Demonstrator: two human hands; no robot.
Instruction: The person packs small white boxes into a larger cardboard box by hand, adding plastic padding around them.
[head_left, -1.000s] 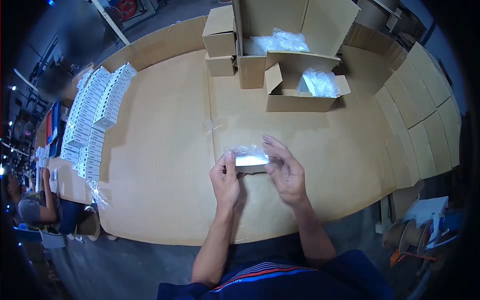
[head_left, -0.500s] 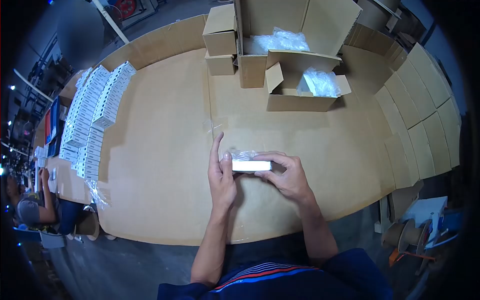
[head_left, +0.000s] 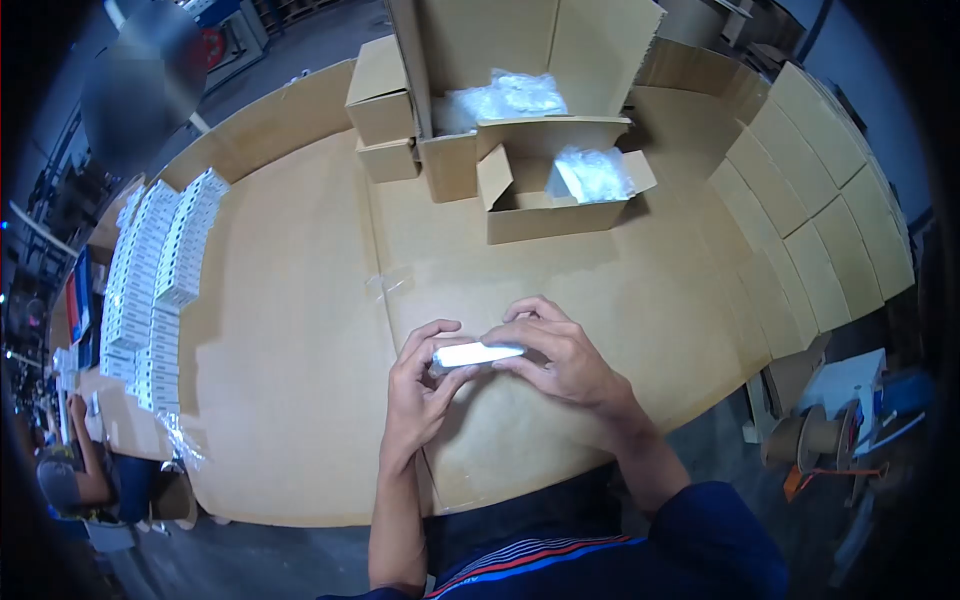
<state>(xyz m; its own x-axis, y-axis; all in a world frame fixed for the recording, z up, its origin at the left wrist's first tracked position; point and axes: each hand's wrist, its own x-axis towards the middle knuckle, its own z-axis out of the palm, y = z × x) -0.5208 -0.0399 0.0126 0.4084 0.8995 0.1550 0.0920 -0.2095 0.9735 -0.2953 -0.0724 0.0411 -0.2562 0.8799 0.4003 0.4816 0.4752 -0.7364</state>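
Note:
A small white box, with some clear plastic wrap about its left end, is held between my two hands above the cardboard-covered table. My left hand grips its left end, thumb below and fingers curled over the top. On the right end, my right hand pinches it between thumb and fingers. Beyond my hands stands an open cardboard box holding clear plastic-wrapped items.
A large open carton with more wrapped items stands behind, beside two small stacked boxes. Rows of small white boxes line the left. Stacked brown cartons stand right. Another person sits at lower left.
The view has shifted, so the table's contents appear further left. The left fingers have curled round the white box, which is now slightly tilted, and the plastic wrap shows less.

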